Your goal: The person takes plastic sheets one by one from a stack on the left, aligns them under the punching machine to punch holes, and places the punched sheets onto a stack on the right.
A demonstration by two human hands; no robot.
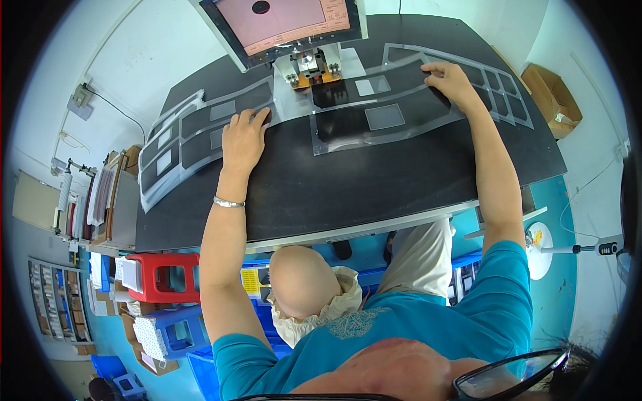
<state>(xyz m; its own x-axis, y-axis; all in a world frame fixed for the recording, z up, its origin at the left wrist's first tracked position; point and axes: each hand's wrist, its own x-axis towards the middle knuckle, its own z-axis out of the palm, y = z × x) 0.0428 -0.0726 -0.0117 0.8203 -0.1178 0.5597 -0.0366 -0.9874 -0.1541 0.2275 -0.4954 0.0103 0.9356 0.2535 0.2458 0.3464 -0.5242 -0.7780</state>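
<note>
My left hand [244,142] rests at the right edge of a stack of clear plastic sheets with dark panels [197,120], its fingers lying a little apart on the sheets. On the right, my right hand [449,84] pinches the upper edge of another clear plastic sheet with dark panels [348,127] between thumb and fingers. That sheet lies across the table, its left part beside the machine's base. Pale rectangular windows show in the panels. Beyond my right hand more such sheets [511,100] lie spread on the table.
A bench machine [309,67] with a monitor [284,23] stands at the back of the black table [321,194]. A cardboard box [552,100] is beyond the right edge. Red [160,277] and blue [174,331] plastic stools stand at the lower left.
</note>
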